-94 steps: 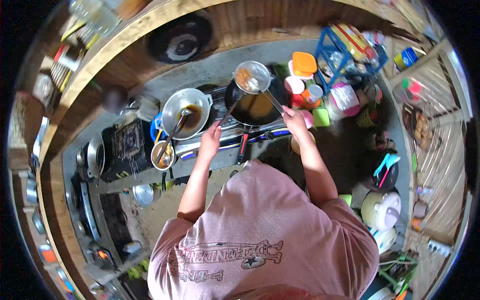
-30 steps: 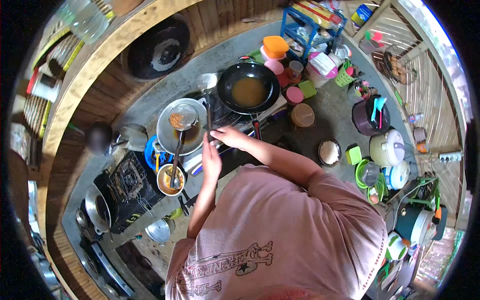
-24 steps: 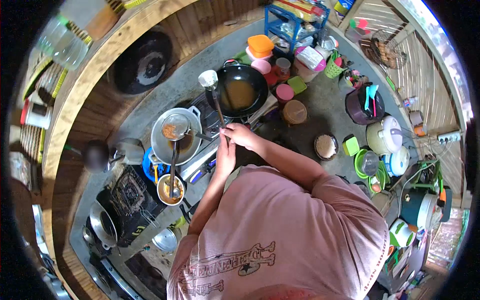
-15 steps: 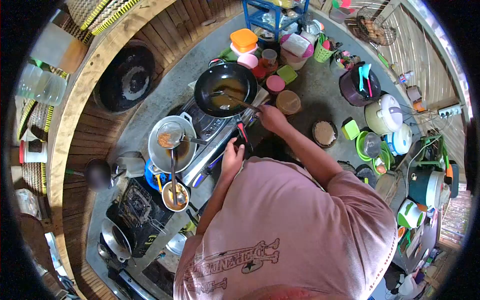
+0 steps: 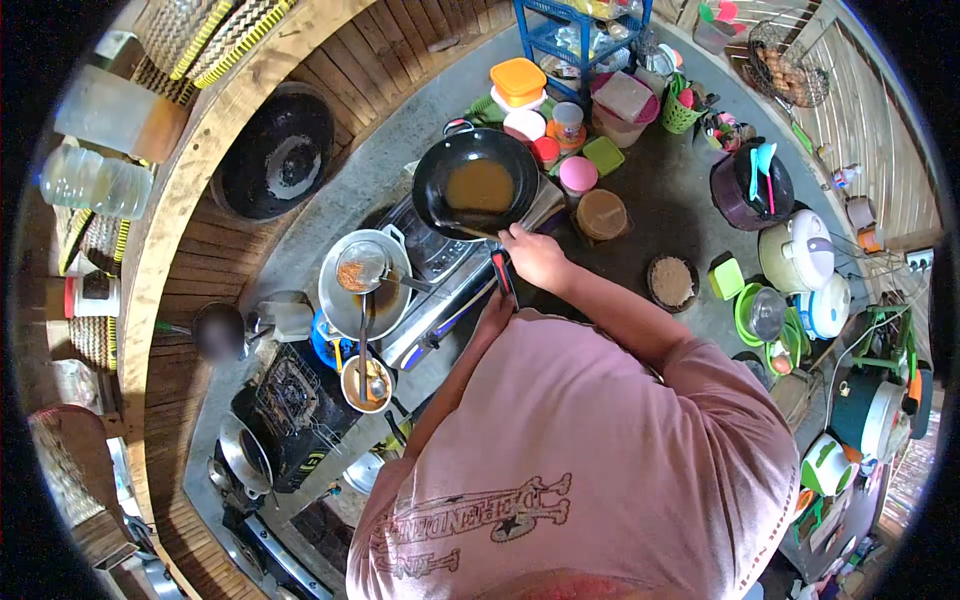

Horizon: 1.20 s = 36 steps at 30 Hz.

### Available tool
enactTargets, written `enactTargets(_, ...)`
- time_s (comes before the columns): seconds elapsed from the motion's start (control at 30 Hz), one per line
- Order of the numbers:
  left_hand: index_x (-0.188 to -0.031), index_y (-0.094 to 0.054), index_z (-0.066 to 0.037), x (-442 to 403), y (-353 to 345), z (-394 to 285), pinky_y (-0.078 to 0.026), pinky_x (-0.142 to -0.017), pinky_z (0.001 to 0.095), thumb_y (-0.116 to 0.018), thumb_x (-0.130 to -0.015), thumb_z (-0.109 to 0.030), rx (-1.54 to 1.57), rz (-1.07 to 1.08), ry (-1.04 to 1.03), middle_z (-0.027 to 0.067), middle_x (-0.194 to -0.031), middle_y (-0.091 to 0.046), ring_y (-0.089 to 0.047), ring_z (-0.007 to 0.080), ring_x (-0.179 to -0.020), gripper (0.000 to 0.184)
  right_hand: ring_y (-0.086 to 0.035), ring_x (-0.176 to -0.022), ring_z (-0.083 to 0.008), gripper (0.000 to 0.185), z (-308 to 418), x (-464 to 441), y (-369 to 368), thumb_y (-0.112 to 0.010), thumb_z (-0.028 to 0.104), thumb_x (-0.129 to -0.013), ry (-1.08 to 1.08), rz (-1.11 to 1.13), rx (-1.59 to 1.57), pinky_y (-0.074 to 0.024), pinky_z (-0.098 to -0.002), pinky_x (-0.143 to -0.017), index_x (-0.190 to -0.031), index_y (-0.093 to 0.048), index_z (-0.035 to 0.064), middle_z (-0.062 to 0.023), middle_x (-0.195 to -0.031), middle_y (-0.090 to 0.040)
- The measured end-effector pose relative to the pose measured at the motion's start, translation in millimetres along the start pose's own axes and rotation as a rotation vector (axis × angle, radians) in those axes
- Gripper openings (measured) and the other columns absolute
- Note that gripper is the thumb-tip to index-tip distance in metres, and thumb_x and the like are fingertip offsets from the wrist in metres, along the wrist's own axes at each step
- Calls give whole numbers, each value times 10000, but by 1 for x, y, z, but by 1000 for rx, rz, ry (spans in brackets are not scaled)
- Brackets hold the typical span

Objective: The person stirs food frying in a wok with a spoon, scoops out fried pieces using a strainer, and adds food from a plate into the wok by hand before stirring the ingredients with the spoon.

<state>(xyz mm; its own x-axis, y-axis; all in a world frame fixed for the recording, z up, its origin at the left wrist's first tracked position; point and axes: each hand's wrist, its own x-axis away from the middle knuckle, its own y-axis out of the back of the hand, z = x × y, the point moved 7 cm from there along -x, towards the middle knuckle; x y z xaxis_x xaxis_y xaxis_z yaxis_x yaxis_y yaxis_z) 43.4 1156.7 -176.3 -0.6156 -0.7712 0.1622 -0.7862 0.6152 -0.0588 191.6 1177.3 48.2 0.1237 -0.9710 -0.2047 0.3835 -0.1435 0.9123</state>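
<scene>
A black wok [image 5: 435, 180] with brown oil [image 5: 480, 187] in its bottom sits on the gas stove [image 5: 440, 325]. My left hand [image 5: 496, 312] is closed at the end of the wok's red and black handle [image 5: 501, 268], its fingers partly hidden. My right hand [image 5: 537, 258] grips a thin wooden-handled utensil [image 5: 472, 232] lying along the wok's near rim; its head is hard to make out. To the left, a grey pot [image 5: 338, 300] carries a strainer [image 5: 362, 266] with brown bits in it.
A small bowl [image 5: 350, 392] with a ladle and spoon stands nearest the stove's left end. Plastic containers, including an orange-lidded box [image 5: 518, 80] and a brown-lidded tub [image 5: 602, 215], crowd behind. A bowl of light brown grains [image 5: 672, 283] sits right. A blue rack [image 5: 565, 45] stands at the back.
The utensil's head has left the oil, and its shaft now lies by the near rim. My left hand has moved from beside the wok handle onto its end. The view has shifted slightly.
</scene>
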Motion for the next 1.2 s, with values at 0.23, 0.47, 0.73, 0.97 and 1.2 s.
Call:
enactTargets(0.23, -1142, -513, -61, 28, -8, -40, -444, -699, 322, -505, -1038, -234, -259, -141, 111, 25, -857, -496, -482, 142, -767, 202, -672, -629, -363, 298, -47, -2, 30, -434, 220, -1021, -43, -89, 43, -547, -500, -573, -939, -573, -31, -182, -765, -641)
enactTargets(0.47, -1110, -521, -98, 34, -12, -26, -398, -613, 304, -524, -1042, -285, 21, -298, 326, -5, -773, -480, -443, 123, -680, 199, -687, -712, -357, 258, -64, -11, 14, -454, 206, -999, -139, 40, -139, -557, -475, -609, -922, -578, -7, -177, -790, -643)
enactTargets(0.73, -1100, -500, -85, 41, -35, -61, -354, -504, 279, -530, -1044, -316, 57, -448, 317, -35, -681, -460, -416, 85, -560, 239, -702, -736, -303, 209, -129, -13, 107, -540, 132, -923, -85, 166, 101, -565, -445, -600, -1009, -695, 20, -152, -933, -670)
enactTargets(0.97, -1124, -513, -30, 44, -35, -76, -461, -555, 307, -476, -1048, -418, -209, -514, 384, 21, -658, -513, -511, 134, -573, 397, -721, -777, -310, 159, -158, -49, 71, -582, 117, -848, -16, 227, 85, -588, -433, -654, -920, -702, 40, -158, -911, -693)
enactTargets(1.2, -1338, -501, -28, 63, -25, -74, -460, -534, 312, -508, -1029, -432, -366, -665, 477, 34, -685, -537, -538, 132, -573, 509, -720, -789, -357, 198, -188, -72, 62, -518, 186, -956, -188, 192, -143, -577, -502, -687, -954, -662, 51, -173, -816, -716)
